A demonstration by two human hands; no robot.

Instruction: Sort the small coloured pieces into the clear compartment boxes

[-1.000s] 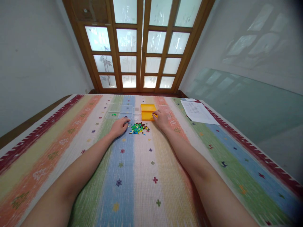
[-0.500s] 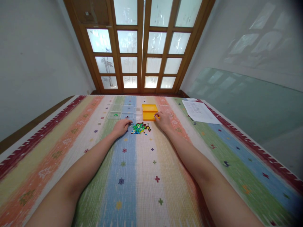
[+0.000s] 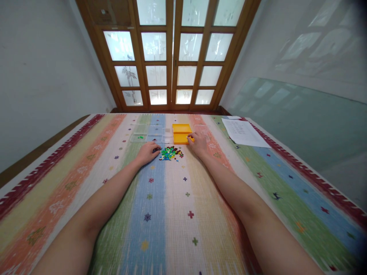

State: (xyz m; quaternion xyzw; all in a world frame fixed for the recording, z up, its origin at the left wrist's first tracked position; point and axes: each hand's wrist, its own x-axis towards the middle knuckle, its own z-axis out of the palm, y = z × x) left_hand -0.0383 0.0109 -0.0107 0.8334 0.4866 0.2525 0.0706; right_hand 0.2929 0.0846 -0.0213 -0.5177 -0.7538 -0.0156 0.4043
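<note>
I look down along two bare forearms reaching over a woven-looking tablecloth (image 3: 177, 214), its soft stripes of blue, green, cream and orange dotted with small crosses, stars and snowflakes. Near the far edge lies a loose, low pile of small pieces (image 3: 169, 153), hard and plastic-looking, mostly green with blue, yellow, white and dark brown-red; their exact shapes are too small for me to make out.

The pile sits between my hands. My left hand (image 3: 147, 153) rests just to its left, fingers loosely curled, with thumb and forefinger at the pile's edge; I cannot tell whether they touch or hold a piece. My right hand (image 3: 197, 144) is beyond the pile and to its right, thumb and fingertips drawn close together at the near right part of a yellow box (image 3: 181, 127). Whether something is pinched there, I cannot tell.

The box is smooth, opaque and rectangular, split by a ridge into two shallow halves. To its left lies a clear, compartmented tray (image 3: 138, 129) with a few green pieces (image 3: 140, 137) in a near compartment. Flat white paper (image 3: 243, 131) lies farther right. Wood-framed doors (image 3: 172, 57) with frosted panes stand behind.
</note>
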